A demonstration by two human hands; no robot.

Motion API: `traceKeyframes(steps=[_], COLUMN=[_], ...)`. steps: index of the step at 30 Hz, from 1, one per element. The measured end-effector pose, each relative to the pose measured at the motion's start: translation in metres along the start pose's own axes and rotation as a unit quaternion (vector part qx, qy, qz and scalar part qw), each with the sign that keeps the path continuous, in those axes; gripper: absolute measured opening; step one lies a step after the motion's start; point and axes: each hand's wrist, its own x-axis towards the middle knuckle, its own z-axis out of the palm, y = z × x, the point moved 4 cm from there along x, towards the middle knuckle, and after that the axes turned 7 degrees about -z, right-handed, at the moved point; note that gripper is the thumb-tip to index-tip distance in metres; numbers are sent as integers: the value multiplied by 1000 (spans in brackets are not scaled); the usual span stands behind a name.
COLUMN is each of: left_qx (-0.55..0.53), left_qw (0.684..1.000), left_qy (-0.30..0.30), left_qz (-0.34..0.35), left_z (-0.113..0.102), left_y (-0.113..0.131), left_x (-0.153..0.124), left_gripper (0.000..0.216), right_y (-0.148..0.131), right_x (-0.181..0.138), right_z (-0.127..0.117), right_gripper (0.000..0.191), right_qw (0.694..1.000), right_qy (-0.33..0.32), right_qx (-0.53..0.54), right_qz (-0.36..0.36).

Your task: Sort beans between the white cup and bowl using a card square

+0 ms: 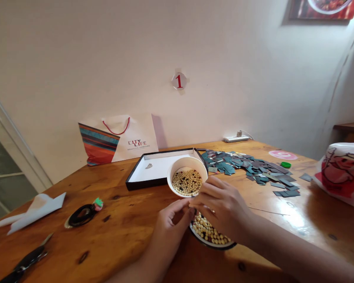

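A white paper cup (187, 165) with pale and dark beans in it stands in the middle of the wooden table (124, 220). Just in front of it sits a dark-rimmed bowl (212, 240) of mixed beans, largely covered by my hands. My left hand (172, 220) is curled at the bowl's left rim, fingertips pinched together. My right hand (222, 206) hovers over the bowl, fingers bent toward the left hand's tips. What the fingers pinch is too small to see.
A shallow black-edged white box (157, 167) lies behind the cup. Several dark teal tiles (247, 169) are scattered to the right, with a green cap (286, 164) and a printed plastic bag (342, 173). A paper bag (118, 139) leans on the wall. Scissors (23, 264), black rings (82, 215) and folded paper (32, 210) lie left.
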Motion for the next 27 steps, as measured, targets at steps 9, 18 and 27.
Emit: traceKeyframes(steps=[9, 18, 27], left_qx=[-8, -35, -53], left_qw=[1000, 999, 998], left_qy=[14, 20, 13], left_qz=[-11, -14, -24], left_z=[-2, -2, -1], left_y=[1, 5, 4], left_x=[-2, -2, -1], left_gripper=[36, 34, 29], right_y=[0, 2, 5], right_x=[-1, -2, -2], right_z=[-1, 1, -1], right_gripper=[19, 18, 16], right_qw=[1000, 1000, 1000], right_qy=[-9, 2, 5], right_qx=[0, 3, 26], right_qz=[-5, -6, 13])
